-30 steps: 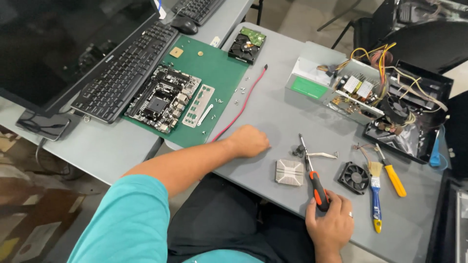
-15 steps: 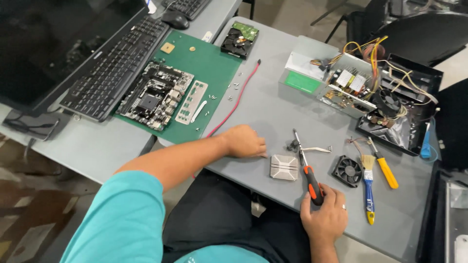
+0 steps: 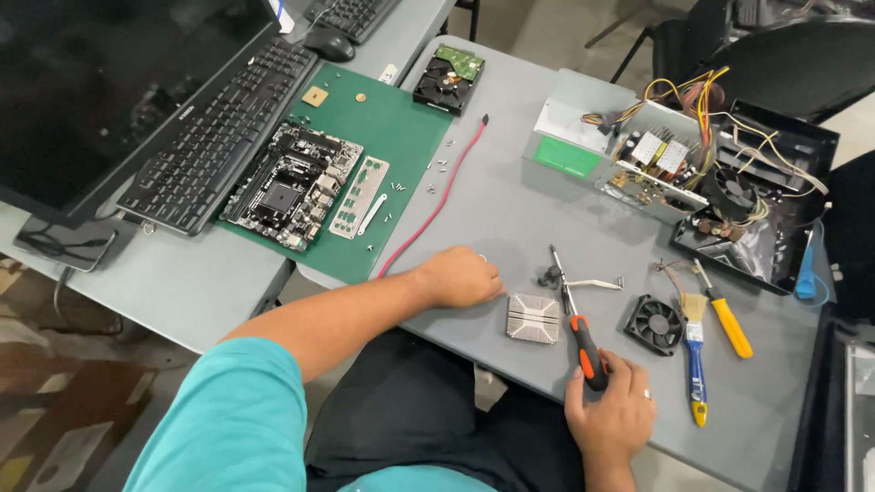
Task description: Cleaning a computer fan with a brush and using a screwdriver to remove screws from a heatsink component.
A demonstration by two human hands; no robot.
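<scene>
Seated person at a grey worktop, seen from above. The largest items stood at the far edges: a monitor and keyboard on the left, and an opened power supply with loose coloured wires on the right, beside a black case tray. A green mat carried a motherboard, a slim card and scattered screws; a hard drive lay just beyond the mat, and a red cable ran along its right edge.

The left hand rested on the worktop as a loose fist; whether it enclosed anything could not be told. The right hand was closed round the orange-and-black handle of a screwdriver. The tool's long axis ran from that hand up and slightly leftward, away from the body, with its tip near a small dark part and a pale strip.

A square finned heatsink lay between the two hands, just left of the screwdriver shaft and near the left hand, which was the closer of the two. To the right of the shaft lay a small fan, a blue-handled brush and a yellow-handled screwdriver, all roughly parallel to the held tool.
</scene>
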